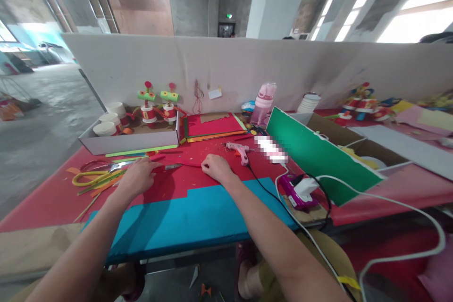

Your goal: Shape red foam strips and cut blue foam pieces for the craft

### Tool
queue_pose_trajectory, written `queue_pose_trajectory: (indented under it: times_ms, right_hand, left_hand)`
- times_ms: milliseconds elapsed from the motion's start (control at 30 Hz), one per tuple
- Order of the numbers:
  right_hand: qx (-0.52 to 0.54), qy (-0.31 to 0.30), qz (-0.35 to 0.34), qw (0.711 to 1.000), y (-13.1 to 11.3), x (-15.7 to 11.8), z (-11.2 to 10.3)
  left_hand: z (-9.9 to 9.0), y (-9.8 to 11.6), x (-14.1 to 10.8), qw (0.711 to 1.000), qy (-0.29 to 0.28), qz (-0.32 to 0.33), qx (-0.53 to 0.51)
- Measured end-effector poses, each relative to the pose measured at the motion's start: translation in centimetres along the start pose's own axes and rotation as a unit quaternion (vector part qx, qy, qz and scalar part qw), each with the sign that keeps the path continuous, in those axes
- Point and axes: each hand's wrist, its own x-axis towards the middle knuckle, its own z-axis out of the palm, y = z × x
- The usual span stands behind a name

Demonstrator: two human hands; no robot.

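Over the red table covering (198, 179), my right hand (216, 168) is closed in a pinch at the right end of a thin red strip (191, 165). My left hand (138, 175) is by the strip's other side, fingers bent; what it grips, if anything, is too small to make out. Scissors with yellow handles (88, 179) and paper strips (106, 181) lie left of my left hand. A small blade-like tool (172, 166) lies between my hands. The pink glue gun (239, 150) rests just beyond my right hand.
A white box (134, 143) with cups and two figures stands at the back left. Coloured sheets (215, 126), a pink bottle (264, 104) and a green panel (318, 155) are farther back. A purple power strip (299, 193) with cables is at the right. Blue sheet (184, 222) covers the front edge.
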Motion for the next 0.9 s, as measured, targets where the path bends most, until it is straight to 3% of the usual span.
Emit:
queue_pose_trajectory:
  times_ms: [300,600,900]
  right_hand:
    - [-0.012,-0.017,0.004,1.0,-0.2,-0.2,-0.4]
    - [-0.009,-0.008,-0.001,1.0,-0.1,-0.1,-0.2]
    - [0.009,-0.007,0.006,1.0,-0.2,-0.1,-0.1]
  left_hand:
    - [0.1,-0.3,0.0,1.0,0.012,-0.005,-0.02]
    - [0.0,-0.1,0.1,1.0,-0.014,-0.015,0.002]
    - [0.1,2.3,-0.3,1.0,0.001,-0.027,-0.004]
